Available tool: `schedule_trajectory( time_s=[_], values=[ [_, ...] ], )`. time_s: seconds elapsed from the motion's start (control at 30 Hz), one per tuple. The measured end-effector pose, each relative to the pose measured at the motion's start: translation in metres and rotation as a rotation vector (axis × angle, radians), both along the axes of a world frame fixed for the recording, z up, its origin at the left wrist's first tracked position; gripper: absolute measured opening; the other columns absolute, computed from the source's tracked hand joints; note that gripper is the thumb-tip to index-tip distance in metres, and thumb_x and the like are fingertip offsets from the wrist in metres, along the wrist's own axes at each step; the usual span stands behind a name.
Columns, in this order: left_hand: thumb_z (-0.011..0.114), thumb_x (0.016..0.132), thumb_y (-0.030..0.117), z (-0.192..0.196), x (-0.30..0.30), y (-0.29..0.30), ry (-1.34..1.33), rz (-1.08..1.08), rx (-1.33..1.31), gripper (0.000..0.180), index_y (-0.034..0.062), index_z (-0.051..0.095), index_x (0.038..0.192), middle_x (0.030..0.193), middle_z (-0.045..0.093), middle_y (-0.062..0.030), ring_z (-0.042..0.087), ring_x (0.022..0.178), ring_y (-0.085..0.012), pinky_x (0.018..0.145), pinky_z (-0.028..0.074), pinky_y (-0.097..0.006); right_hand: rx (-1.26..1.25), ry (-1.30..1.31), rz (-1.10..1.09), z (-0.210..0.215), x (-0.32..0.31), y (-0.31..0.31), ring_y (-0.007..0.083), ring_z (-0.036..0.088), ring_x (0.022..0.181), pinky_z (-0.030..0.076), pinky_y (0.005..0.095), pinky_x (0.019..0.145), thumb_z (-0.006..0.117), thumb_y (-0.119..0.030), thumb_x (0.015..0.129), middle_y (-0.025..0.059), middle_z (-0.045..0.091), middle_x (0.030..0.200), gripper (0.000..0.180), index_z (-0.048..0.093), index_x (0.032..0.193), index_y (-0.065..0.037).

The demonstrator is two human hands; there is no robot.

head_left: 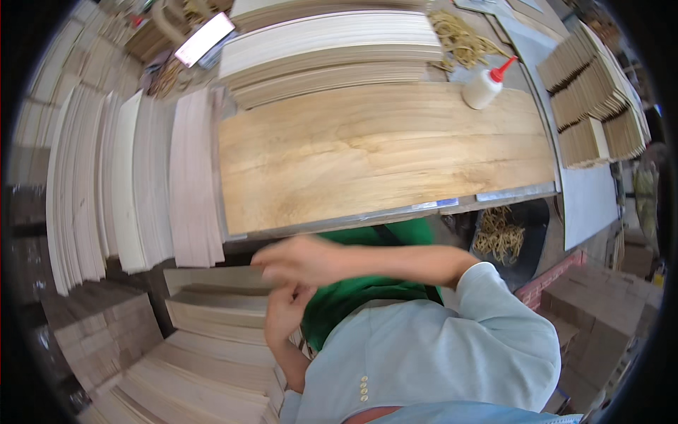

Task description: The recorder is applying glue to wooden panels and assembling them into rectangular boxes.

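Observation:
My right hand is in front of my body, just off the near edge of the workbench, and smeared by motion. Just below it, my left hand is raised, its fingers partly hidden behind the right one. I see nothing held in either hand, though blur hides the fingers. A wide, flat wooden board lies on the bench beyond my hands. On the board's far right part stands a white glue bottle with a red nozzle.
Stacked wooden strips lie behind the board, and upright strips stand to its left. Tan rubber bands sit at the back, more in a black tray. Bundled slats are at right. A lit phone rests far left.

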State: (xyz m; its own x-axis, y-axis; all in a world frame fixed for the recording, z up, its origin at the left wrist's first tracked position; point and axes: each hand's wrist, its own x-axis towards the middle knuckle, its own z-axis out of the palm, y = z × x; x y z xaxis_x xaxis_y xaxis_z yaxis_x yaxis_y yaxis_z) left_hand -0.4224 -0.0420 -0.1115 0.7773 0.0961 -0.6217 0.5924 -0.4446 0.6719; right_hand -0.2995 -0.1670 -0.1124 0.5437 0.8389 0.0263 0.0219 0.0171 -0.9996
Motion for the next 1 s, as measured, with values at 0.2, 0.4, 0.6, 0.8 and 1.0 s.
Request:
schedule_trajectory(
  time_s=[0.2,0.4,0.6,0.8,1.0],
  values=[
    [0.061,0.090,0.011,0.045,0.181,0.018,-0.775,0.246,-0.060,0.036,-0.0050,0.056,0.122,0.118,0.061,-0.0108,0.056,0.110,-0.0175,0.097,0.041,-0.030,-0.036,-0.388,-1.079,0.050,0.157,-0.168,0.0155,0.064,0.082,0.050,0.0298,0.074,0.057,-0.018,0.090,0.0099,0.069,0.092,0.024,0.066,0.103,0.001],
    [0.068,0.082,0.029,0.053,0.350,0.064,-0.868,0.130,0.328,0.047,-0.0057,0.060,0.114,0.108,0.065,-0.0156,0.060,0.099,-0.0240,0.090,0.044,-0.033,-0.582,-0.567,-1.212,0.053,0.252,-0.225,0.0304,0.065,0.085,0.050,0.0350,0.079,0.059,-0.027,0.084,0.0175,0.068,0.084,0.032,0.066,0.097,0.002],
    [0.073,0.073,0.034,0.050,0.372,0.059,-0.739,-0.033,0.360,0.052,-0.0051,0.064,0.106,0.099,0.067,-0.0172,0.063,0.089,-0.0236,0.080,0.045,-0.033,-0.722,-0.558,-1.142,0.041,0.271,-0.221,0.0292,0.067,0.068,0.052,0.0387,0.074,0.061,-0.028,0.080,0.0183,0.066,0.072,0.031,0.068,0.089,0.000],
    [0.075,0.071,0.035,0.020,0.386,0.082,-0.842,0.076,0.466,0.059,-0.0043,0.062,0.113,0.104,0.067,-0.0179,0.064,0.095,-0.0255,0.084,0.046,-0.034,-0.729,-0.466,-1.140,0.045,0.278,-0.210,0.0260,0.065,0.087,0.048,0.0355,0.080,0.065,-0.027,0.078,0.0179,0.068,0.093,0.040,0.066,0.106,0.001],
    [0.075,0.074,0.029,0.059,0.322,0.052,-0.877,0.132,0.270,0.054,-0.0030,0.061,0.115,0.109,0.066,-0.0129,0.062,0.098,-0.0221,0.087,0.045,-0.030,-0.710,-0.584,-1.143,0.056,0.244,-0.210,0.0249,0.062,0.085,0.048,0.0333,0.078,0.066,-0.026,0.078,0.0174,0.065,0.094,0.048,0.061,0.116,0.002]
  ],
)
